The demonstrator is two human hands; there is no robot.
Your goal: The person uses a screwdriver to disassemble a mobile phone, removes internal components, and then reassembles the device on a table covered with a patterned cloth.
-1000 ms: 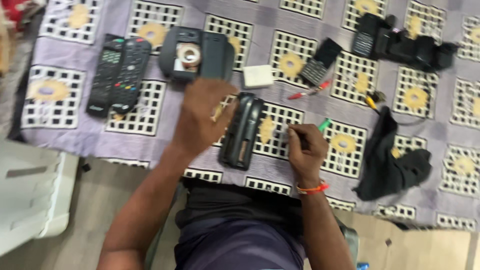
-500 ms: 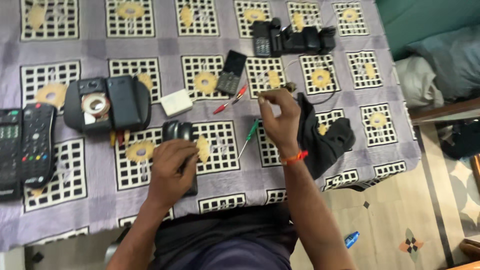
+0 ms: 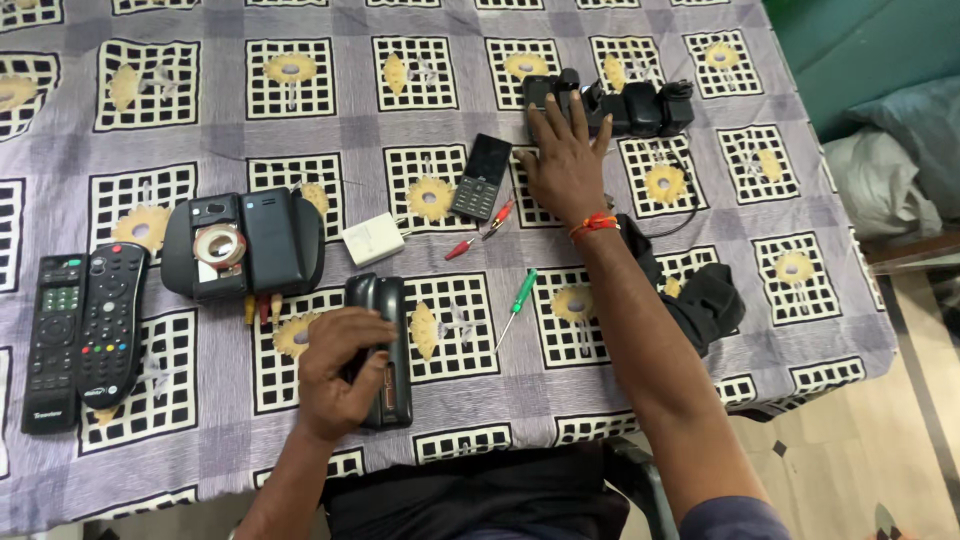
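My left hand (image 3: pixel 338 370) grips a long black device (image 3: pixel 383 345) that lies on the patterned tablecloth (image 3: pixel 200 120) near the front edge. My right hand (image 3: pixel 565 160) is stretched far forward, fingers spread, resting on a small black device (image 3: pixel 548 95) at the left end of a cluster of black chargers (image 3: pixel 640 105). A red thread band circles that wrist. A black keypad phone (image 3: pixel 482 177), a red screwdriver (image 3: pixel 478 232) and a green screwdriver (image 3: pixel 518 303) lie between my two arms.
Two black remotes (image 3: pixel 85 325) lie at the left. A black case with a round reel (image 3: pixel 240 245) and a white adapter (image 3: pixel 373 238) sit mid-table. A black cloth (image 3: pixel 705 295) lies right of my forearm. The table edge runs along the right, bedding beyond.
My right hand has left the spot by the green screwdriver and reached forward onto the black devices at the back. My left hand stays on the long black device; the view has shifted.
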